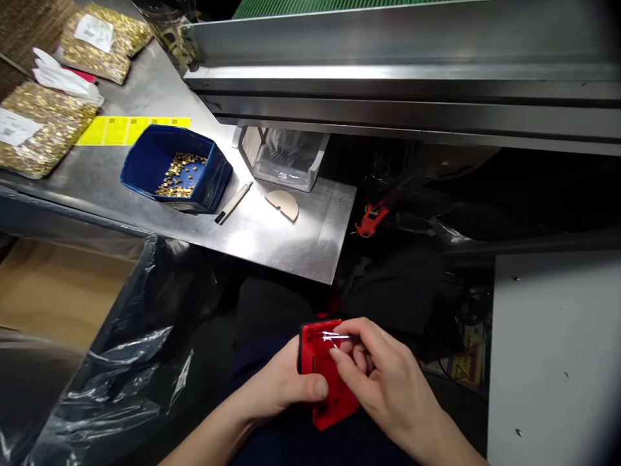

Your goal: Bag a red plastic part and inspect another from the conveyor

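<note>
Steel worktop (272, 239) beneath a dim conveyor frame (402, 84).

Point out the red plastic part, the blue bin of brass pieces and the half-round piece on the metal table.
red plastic part (320, 362), head view, on its flat red face.
blue bin (145, 158), head view, on its inner left wall.
half-round piece (284, 202), head view, on its flat top.

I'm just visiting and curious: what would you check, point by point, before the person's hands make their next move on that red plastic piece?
1. Left hand grips the red plastic casing: ok.
2. Right hand pinches the thin shiny metal tool: ok.
3. Tool tip seated in the casing: cannot tell.
4. Blue plastic bin holds small brass parts: ok.
5. Bin rests fully on the steel worktable: ok.
</note>
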Tool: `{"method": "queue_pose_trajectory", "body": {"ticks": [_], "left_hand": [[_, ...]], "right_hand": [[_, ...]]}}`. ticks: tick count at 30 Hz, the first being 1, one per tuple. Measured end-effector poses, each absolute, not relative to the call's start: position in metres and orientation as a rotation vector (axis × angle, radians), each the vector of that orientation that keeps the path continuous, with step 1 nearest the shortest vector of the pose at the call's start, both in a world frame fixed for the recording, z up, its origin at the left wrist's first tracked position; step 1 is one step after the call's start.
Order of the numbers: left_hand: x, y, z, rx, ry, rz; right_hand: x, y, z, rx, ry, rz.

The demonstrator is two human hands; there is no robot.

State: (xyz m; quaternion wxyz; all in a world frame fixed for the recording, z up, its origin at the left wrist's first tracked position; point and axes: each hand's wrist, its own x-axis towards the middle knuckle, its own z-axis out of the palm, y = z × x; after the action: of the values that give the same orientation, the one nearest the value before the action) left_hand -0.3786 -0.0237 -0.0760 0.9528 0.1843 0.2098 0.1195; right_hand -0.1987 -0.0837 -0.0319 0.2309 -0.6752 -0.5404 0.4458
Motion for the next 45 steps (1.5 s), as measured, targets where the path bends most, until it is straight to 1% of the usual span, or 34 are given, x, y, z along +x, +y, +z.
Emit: {"method": "queue_pose_trajectory", "body": {"ticks": [7, 13, 18, 22, 24, 26, 29, 31, 33, 36, 40, 43, 45], "left_hand": [[-0.378, -0.028, -0.078, 0.402, 0.445, 0.239], [-0.375, -0.027, -0.074, 0.441, 0.457, 0.257], [-0.377, -0.028, -0.079, 0.439, 0.480, 0.230], [-0.384, -0.031, -0.087, 0.417, 0.501, 0.230], [-0.387, -0.033, -0.091, 0.415, 0.526, 0.219], [-0.390, -0.035, -0.093, 0.410, 0.548, 0.204], [-0.390, -0.035, -0.094, 0.380, 0.557, 0.190], [-0.391, -0.036, -0.093, 0.358, 0.555, 0.176], [-0.392, -0.036, -0.092, 0.349, 0.563, 0.176], [-0.394, -0.037, -0.092, 0.359, 0.570, 0.187], [-0.393, -0.036, -0.092, 0.377, 0.559, 0.195], [-0.389, -0.032, -0.089, 0.402, 0.509, 0.200], [-0.386, -0.029, -0.087, 0.419, 0.464, 0.191]], "right_hand": [[-0.210, -0.086, -0.043, -1.775, -1.609, 0.931], [-0.210, -0.086, -0.049, -1.756, -1.638, 0.870], [-0.209, -0.086, -0.046, -1.741, -1.594, 1.007], [-0.194, -0.082, -0.048, -1.737, -1.368, 1.333], [-0.184, -0.075, -0.061, -1.799, -1.154, 1.319], [-0.177, -0.062, -0.082, -1.881, -1.023, 1.158], [-0.175, -0.035, -0.120, -1.977, -1.161, 1.000], [-0.177, -0.018, -0.141, -2.005, -1.311, 0.977], [-0.178, -0.008, -0.151, -2.009, -1.388, 0.991], [-0.175, -0.010, -0.142, -1.990, -1.382, 1.022], [-0.167, -0.037, -0.097, -1.810, -1.331, 1.056], [-0.166, -0.057, -0.066, -1.576, -1.613, 1.066], [-0.168, -0.064, -0.055, -1.432, -1.858, 1.027]]}}
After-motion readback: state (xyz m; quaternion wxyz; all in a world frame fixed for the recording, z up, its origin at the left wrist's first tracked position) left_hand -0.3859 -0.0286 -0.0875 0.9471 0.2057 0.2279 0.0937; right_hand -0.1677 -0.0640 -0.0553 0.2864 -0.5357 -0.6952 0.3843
